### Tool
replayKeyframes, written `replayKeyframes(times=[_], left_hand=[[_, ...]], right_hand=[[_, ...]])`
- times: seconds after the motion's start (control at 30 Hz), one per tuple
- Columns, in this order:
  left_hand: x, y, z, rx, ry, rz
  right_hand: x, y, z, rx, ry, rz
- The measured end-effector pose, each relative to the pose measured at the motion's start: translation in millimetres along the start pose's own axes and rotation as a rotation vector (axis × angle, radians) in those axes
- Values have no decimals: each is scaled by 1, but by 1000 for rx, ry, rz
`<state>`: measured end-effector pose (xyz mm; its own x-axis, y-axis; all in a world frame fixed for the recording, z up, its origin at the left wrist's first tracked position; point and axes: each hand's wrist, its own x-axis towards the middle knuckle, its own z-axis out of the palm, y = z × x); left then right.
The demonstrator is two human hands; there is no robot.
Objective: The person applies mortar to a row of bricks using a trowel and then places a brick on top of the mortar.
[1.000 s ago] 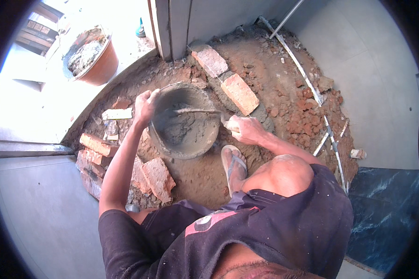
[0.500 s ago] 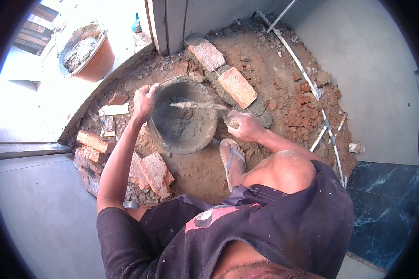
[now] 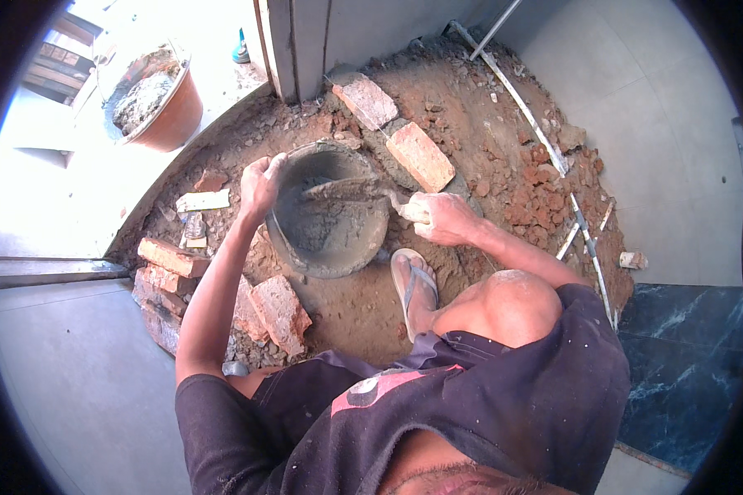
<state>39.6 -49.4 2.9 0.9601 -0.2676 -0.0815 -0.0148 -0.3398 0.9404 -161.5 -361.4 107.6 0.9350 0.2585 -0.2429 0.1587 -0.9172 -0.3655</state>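
Observation:
My left hand point(image 3: 262, 183) grips the upper left rim of a round, mortar-smeared bucket point(image 3: 371, 244), which is tilted so that its inside shows. Wet grey mortar point(image 3: 318, 221) coats the bottom and walls. Closed around a handle, my right hand point(image 3: 446, 218) holds a trowel point(image 3: 347, 189) whose mortar-covered blade lies inside the bucket. Just beyond my right hand, two bricks, an orange one point(image 3: 421, 155) and a paler one point(image 3: 365, 101), lie end to end in a row on grey mortar along a thin string.
Loose bricks are stacked point(image 3: 173, 257) at the left, with broken pieces point(image 3: 279, 313) nearer me. An orange bucket of mortar point(image 3: 169, 111) stands on the bright floor at upper left. White pipes point(image 3: 520, 103) cross the rubble point(image 3: 528, 194) at right. My sandalled foot point(image 3: 415, 285) is beside the bucket.
The trowel blade has moved down into the mortar and looks more covered. My right hand has shifted slightly right, its wrist turned. My left hand keeps its hold on the rim.

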Motion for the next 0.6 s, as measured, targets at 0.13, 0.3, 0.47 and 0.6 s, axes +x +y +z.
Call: replayKeyframes(times=[0.13, 0.3, 0.47, 0.6], left_hand=[[0, 8, 5, 42, 6, 16], [-6, 27, 8, 244, 4, 21], [-20, 59, 23, 227, -54, 123], [-20, 53, 18, 283, -23, 107]], right_hand=[[10, 0, -12, -139, 67, -85], [45, -1, 5, -278, 52, 119], [68, -13, 50, -301, 9, 56], [53, -35, 53, -335, -102, -130]])
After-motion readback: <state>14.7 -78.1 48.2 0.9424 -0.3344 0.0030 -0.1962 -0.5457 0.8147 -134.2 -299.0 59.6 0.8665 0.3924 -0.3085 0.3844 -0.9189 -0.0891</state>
